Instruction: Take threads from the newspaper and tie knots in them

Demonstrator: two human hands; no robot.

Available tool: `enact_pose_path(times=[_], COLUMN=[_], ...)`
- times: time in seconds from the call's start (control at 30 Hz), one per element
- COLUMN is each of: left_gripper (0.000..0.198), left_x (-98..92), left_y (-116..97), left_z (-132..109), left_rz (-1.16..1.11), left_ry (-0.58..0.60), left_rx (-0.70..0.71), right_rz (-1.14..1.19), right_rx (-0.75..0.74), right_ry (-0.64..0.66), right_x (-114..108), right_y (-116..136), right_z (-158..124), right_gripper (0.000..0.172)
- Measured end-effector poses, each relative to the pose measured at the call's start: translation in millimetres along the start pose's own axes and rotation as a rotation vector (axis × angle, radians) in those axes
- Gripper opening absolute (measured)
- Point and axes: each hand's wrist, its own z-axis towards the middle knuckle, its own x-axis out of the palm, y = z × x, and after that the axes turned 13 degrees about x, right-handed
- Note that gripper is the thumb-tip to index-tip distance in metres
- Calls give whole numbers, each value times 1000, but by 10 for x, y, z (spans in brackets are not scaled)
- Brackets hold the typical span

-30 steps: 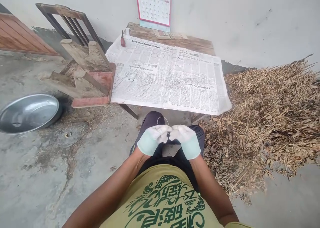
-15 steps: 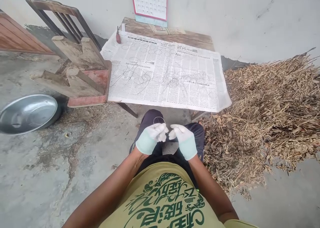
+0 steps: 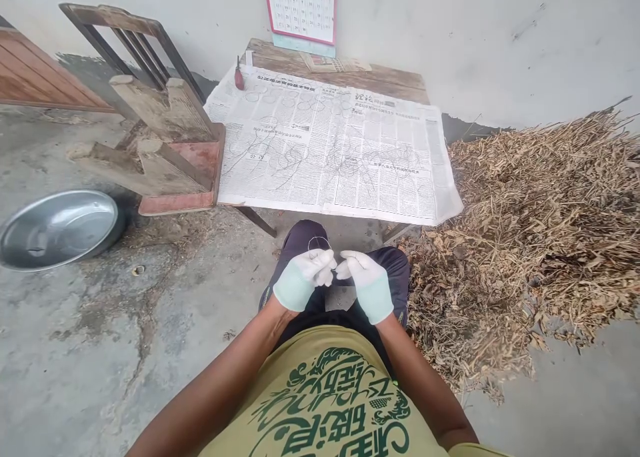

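Note:
Both hands wear white gloves with pale green cuffs and are held over my lap. My left hand [image 3: 315, 268] pinches a thin wire loop [image 3: 319, 238], which stands up above the fingertips. Close beside it, my right hand [image 3: 361, 270] is closed with thumb and forefinger together; whatever is between them is too fine to make out. In front of my knees, a sheet of newspaper [image 3: 320, 193] covers most of a wooden table [image 3: 390, 80]. Thin wire pieces [image 3: 290, 155] lie tangled across it, with several wire rings [image 3: 303, 105] toward the back.
A red-handled screwdriver-like tool [image 3: 239, 77] lies at the newspaper's far left corner. Behind stands a desk calendar [image 3: 303, 10]. An upturned wooden stool [image 3: 173, 157], a chair [image 3: 115, 27] and a metal basin [image 3: 60, 227] are at left. Dry stalks [image 3: 530, 243] are heaped at right.
The view has shifted slightly. My hands stay close together, and the wire loop above my left fingers shows a little lower and more tilted.

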Motion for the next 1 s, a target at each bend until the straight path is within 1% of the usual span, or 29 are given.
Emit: enact_pose_path(times=[0.2, 0.37, 0.63, 0.83, 1.0], left_gripper=[42, 41, 41, 41, 41], left_x=[12, 13, -6, -4, -6], left_y=[-11, 25, 81, 94, 106], left_z=[-7, -24, -29, -43, -57], left_rz=[9, 5, 23, 23, 15], left_ry=[36, 61, 71, 75, 60], left_rx=[11, 19, 42, 30, 19], right_rz=[5, -5, -43, -108, -101], right_rx=[2, 28, 78, 85, 104], right_ry=[-34, -35, -13, -14, -10], right_x=[16, 7, -9, -32, -32], right_y=[-5, -37, -129, -132, -151], right_z=[5, 23, 84, 115, 117], right_gripper=[28, 29, 30, 32, 36])
